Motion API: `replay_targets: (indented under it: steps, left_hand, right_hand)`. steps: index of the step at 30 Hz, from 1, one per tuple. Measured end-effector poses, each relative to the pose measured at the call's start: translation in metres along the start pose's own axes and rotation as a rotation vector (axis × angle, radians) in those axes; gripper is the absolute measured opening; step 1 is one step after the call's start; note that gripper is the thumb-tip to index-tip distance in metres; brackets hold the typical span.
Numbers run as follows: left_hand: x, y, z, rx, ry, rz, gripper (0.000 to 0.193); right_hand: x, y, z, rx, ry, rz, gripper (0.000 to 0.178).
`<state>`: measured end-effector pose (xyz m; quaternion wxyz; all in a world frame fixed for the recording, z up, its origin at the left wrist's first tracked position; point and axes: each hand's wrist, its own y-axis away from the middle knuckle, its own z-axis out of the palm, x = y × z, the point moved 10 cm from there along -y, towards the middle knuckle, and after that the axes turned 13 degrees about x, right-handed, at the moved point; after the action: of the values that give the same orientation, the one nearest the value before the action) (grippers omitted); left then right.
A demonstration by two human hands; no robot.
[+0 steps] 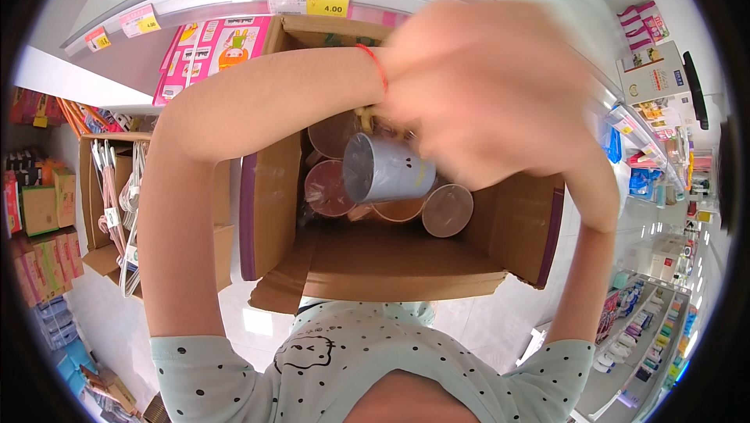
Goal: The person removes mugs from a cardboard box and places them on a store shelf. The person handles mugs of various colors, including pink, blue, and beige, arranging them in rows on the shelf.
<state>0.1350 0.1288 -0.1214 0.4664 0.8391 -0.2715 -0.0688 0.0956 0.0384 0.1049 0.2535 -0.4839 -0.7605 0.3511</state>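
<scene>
My left hand [426, 71], with a red string round its wrist, reaches across to meet my right hand [539, 122]. Both are smeared by motion and overlap above an open cardboard box [406, 259]; their fingers cannot be made out. Just below them tilts a light blue cup [391, 169] with small dark marks and clear wrapping. Whether a hand touches it, I cannot tell. Other cups lie lower in the box: a pink cup [330, 189], a pale cup [448, 210] and an orange-toned one [400, 209] partly covered by the blue cup.
A shelf edge with price tags [311, 0] runs along the far side, beside a pink printed package [211, 52]. At left, cables hang by another cardboard box [98, 259]. Stocked shelves [644, 345] stand at right. The box's near flap [391, 284] is folded toward my body.
</scene>
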Motion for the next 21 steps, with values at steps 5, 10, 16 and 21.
replay_targets:
  steps: [5, 10, 16, 21]
  left_hand:
    - [-0.003, -0.020, -0.008, 0.133, 0.071, -0.037, 0.043]
    - [0.008, 0.010, -0.020, 0.203, 0.031, 0.018, 0.026]
    - [-0.008, 0.013, -0.027, 0.346, 0.206, -0.053, 0.032]
    - [-0.004, 0.010, -0.027, 0.325, 0.128, 0.007, 0.031]
  right_hand:
    - [-0.037, 0.073, 0.139, -0.793, -0.198, 0.030, 0.029]
    - [-0.023, 0.139, 0.175, -1.126, -0.291, 0.362, 0.030]
    - [0.002, 0.136, 0.158, -1.042, -0.216, 0.456, 0.056]
    - [-0.018, 0.162, 0.171, -1.324, -0.405, 0.380, 0.058]
